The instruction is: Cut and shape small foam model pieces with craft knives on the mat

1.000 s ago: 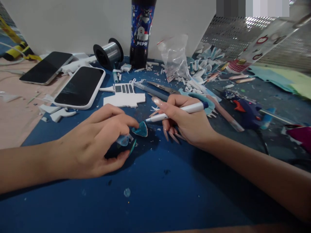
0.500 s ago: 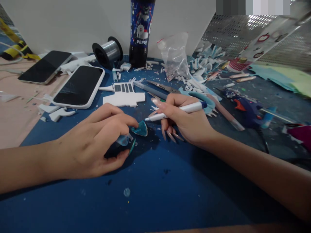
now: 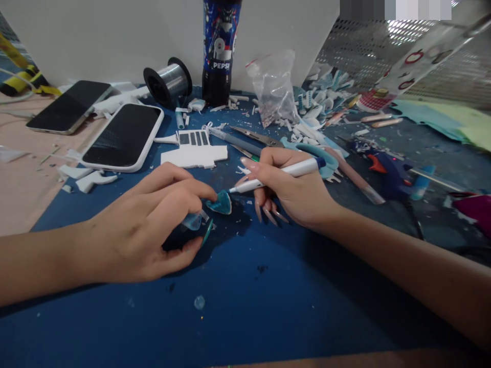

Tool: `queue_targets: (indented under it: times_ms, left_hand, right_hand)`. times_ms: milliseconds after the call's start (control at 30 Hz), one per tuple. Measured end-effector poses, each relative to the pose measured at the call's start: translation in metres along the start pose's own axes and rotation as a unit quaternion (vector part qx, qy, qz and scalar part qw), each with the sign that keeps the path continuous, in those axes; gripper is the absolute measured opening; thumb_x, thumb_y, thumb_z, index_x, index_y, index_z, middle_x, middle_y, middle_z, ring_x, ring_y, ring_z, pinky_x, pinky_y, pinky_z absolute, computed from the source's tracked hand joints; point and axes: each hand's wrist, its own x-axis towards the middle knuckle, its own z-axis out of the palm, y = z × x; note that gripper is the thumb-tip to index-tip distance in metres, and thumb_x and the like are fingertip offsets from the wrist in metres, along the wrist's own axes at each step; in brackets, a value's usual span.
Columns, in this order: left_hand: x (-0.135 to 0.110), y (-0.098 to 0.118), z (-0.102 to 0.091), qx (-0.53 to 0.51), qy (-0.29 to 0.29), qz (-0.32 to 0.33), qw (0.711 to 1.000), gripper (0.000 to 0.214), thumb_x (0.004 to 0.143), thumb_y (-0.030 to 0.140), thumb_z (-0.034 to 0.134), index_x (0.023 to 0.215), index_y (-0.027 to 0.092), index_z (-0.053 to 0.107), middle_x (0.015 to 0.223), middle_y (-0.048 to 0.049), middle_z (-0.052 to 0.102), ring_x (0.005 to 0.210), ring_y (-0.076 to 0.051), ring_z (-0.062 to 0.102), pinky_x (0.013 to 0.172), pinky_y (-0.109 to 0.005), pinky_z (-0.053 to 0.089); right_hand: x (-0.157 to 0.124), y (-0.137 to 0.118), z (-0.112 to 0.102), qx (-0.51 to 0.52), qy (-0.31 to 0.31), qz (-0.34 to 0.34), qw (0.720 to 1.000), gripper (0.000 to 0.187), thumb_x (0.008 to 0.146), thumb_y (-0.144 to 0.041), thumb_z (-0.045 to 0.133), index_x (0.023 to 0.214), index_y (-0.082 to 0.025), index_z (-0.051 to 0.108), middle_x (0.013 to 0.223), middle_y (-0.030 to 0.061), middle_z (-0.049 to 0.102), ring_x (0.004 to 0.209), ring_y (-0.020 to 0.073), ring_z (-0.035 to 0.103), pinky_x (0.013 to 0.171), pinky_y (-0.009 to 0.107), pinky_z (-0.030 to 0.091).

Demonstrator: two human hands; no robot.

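My right hand (image 3: 291, 186) grips a white marker (image 3: 274, 176) with a dark blue back end. The marker's pale blue tip rests at the upper edge of a small teal heart-like piece (image 3: 220, 203) with a whitish rim. On the left, my left hand (image 3: 153, 227) is curled, and its index fingertip presses on that teal piece, steadying it. The thumb lies lower, apart from the piece. Under the curled fingers shows a clear bluish bit (image 3: 192, 221), partly hidden. Scissors (image 3: 307, 151) with light blue handles lie just behind my right hand.
Two phones, a black one (image 3: 71, 107) and a white-cased one (image 3: 125, 135), lie at the left. Behind are a wire spool (image 3: 169, 82), a Pepsi bottle (image 3: 220, 56), a plastic bag (image 3: 274, 87) and foam scraps (image 3: 326, 97). A glue gun (image 3: 387, 168) lies right; white foam cutouts (image 3: 194, 156) lie ahead.
The view has shifted very slightly. Both hands, the marker and the teal piece stay in nearly the same position.
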Motion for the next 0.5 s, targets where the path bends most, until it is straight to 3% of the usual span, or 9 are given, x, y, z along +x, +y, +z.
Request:
queue_targets:
  times_ms: [167,500]
  left_hand:
    - [-0.0004,0.0004,-0.0006,0.008,-0.014,-0.003,1.000,0.011,0.096,0.029,0.047,0.091,0.020,0.042,0.108,-0.0105,0.064,0.091,-0.022,0.051,0.075,-0.043,0.048]
    - [-0.0004,0.0006,0.0008,0.000,-0.002,0.003,1.000,0.010,0.096,0.028,0.046,0.092,0.020,0.042,0.108,-0.0095,0.064,0.090,-0.020,0.051,0.076,-0.042,0.050]
  right_hand:
    - [-0.0009,-0.0008,0.0005,0.015,0.010,0.002,1.000,0.037,0.091,-0.025,0.062,0.056,-0.020,0.049,0.044,-0.0047,0.057,0.032,0.0053,0.047,0.032,0.015,0.039]
    - [-0.0015,0.0007,0.0001,0.012,0.010,0.001,1.000,0.038,0.089,-0.030,0.064,0.056,-0.021,0.049,0.044,-0.0039,0.058,0.032,0.0064,0.047,0.031,0.016,0.038]
